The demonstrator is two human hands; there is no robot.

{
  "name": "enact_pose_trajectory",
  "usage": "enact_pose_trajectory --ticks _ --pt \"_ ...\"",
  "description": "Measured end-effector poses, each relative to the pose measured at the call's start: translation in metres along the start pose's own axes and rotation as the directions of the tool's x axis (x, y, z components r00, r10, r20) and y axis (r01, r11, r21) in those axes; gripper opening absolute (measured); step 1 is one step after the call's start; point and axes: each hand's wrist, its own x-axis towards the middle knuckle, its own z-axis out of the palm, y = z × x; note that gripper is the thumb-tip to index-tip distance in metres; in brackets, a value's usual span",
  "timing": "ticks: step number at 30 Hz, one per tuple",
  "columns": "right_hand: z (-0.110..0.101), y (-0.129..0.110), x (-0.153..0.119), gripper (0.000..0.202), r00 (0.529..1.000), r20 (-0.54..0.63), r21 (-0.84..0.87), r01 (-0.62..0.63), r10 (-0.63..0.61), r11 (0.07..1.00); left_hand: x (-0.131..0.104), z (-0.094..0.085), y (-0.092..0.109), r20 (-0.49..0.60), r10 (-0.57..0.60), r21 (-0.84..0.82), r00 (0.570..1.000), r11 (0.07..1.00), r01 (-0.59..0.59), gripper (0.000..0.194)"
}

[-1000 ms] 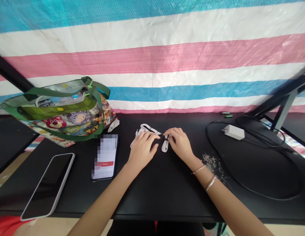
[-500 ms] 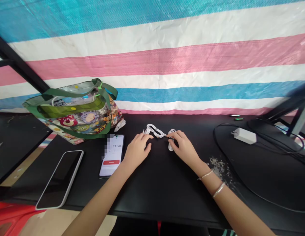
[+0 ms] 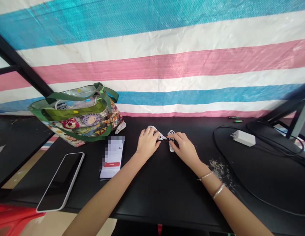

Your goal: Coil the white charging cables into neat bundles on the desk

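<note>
So, left hand: from my remote seat I see the left hand [image 3: 147, 143] palm down with fingers bent over the left cable bundle [image 3: 161, 136]; its fingertips are partly hidden, so I cannot tell whether they grip.
Right hand: the right hand [image 3: 185, 147] brings thumb and index finger to the dark tie [image 3: 171, 139] on the right cable bundle [image 3: 171, 148]; I cannot tell whether they press shut on it.
White cables: both bundles rest on the black table [image 3: 167, 186] between the hands, just beside each other.
Step in hand: I judge it to be handling the two coils, with the finer fingerwork at the tie.
Next move calls for: in my view, a sure pinch on the tie, with the left bundle steady so that no loops snag.
Phones: the lit phone [image 3: 112, 160] and the white-edged phone [image 3: 61, 183] lie left of the hands, below the patterned bag [image 3: 89, 121] in my view.
Charger: the white adapter [image 3: 244, 138] lies well apart, to the right.
</note>
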Motion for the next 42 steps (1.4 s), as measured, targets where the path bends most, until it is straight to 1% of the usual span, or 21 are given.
enact_pose_trajectory --ticks 3,7,10,12,13,14,17,19,22,25,28,30,32,35,39,42 --pt "0.000 0.000 0.000 0.018 1.000 0.002 0.009 -0.019 0.019 1.000 0.001 0.001 -0.001 -0.056 0.037 0.011 0.998 0.999 -0.037 0.004" --pt "-0.002 -0.001 0.002 0.017 0.998 -0.038 0.051 -0.057 0.059 0.997 -0.003 -0.007 -0.001 -0.186 0.063 -0.007 0.980 0.998 -0.066 0.010" --pt "-0.006 -0.005 0.004 0.017 0.990 -0.098 0.144 -0.089 0.103 0.986 -0.008 -0.014 0.003 -0.302 0.087 -0.009 0.949 0.996 -0.094 0.019" --pt "-0.011 -0.010 0.005 0.021 0.982 -0.123 0.259 -0.106 0.142 0.960 -0.010 -0.018 0.006 -0.350 0.126 0.008 0.928 0.991 -0.131 0.024" --pt "-0.014 -0.013 0.006 0.024 0.980 -0.117 0.329 -0.116 0.163 0.937 -0.011 -0.020 0.008 -0.367 0.147 0.005 0.919 0.988 -0.156 0.025" --pt "-0.016 -0.016 0.006 0.027 0.979 -0.083 0.405 -0.138 0.186 0.904 -0.012 -0.021 0.010 -0.382 0.170 -0.005 0.908 0.982 -0.186 0.026" --pt "-0.022 -0.022 0.007 0.036 0.967 0.082 0.621 -0.238 0.240 0.746 -0.013 -0.023 0.017 -0.439 0.221 -0.026 0.871 0.966 -0.259 0.026" --pt "-0.023 -0.025 0.007 0.039 0.955 0.148 0.699 -0.284 0.255 0.656 -0.014 -0.023 0.020 -0.471 0.230 -0.019 0.852 0.962 -0.271 0.026" --pt "-0.023 -0.027 0.008 0.041 0.943 0.181 0.740 -0.317 0.277 0.593 -0.016 -0.023 0.022 -0.489 0.204 -0.052 0.848 0.964 -0.262 0.023" --pt "-0.021 -0.028 0.008 0.040 0.943 0.178 0.738 -0.317 0.281 0.596 -0.017 -0.023 0.022 -0.480 0.147 -0.160 0.865 0.955 -0.251 0.021" --pt "-0.020 -0.030 0.007 0.038 0.949 0.168 0.740 -0.300 0.266 0.602 -0.019 -0.024 0.021 -0.438 0.084 -0.284 0.895 0.932 -0.226 0.020" --pt "-0.018 -0.031 0.006 0.035 0.951 0.173 0.743 -0.297 0.256 0.599 -0.020 -0.023 0.020 -0.404 0.033 -0.332 0.914 0.926 -0.180 0.020" --pt "-0.016 -0.032 0.004 0.032 0.951 0.187 0.744 -0.300 0.245 0.597 -0.021 -0.022 0.019 -0.383 -0.017 -0.342 0.924 0.931 -0.124 0.019" --pt "-0.013 -0.032 0.002 0.027 0.953 0.202 0.730 -0.300 0.226 0.614 -0.020 -0.019 0.018 -0.391 -0.052 -0.316 0.919 0.945 -0.081 0.014" --pt "-0.010 -0.032 0.001 0.026 0.963 0.191 0.694 -0.270 0.190 0.667 -0.018 -0.016 0.018 -0.440 -0.021 -0.253 0.898 0.962 -0.102 0.013" --pt "-0.010 -0.033 0.000 0.024 0.967 0.191 0.677 -0.252 0.166 0.691 -0.018 -0.015 0.019 -0.453 -0.025 -0.237 0.891 0.967 -0.094 0.015"
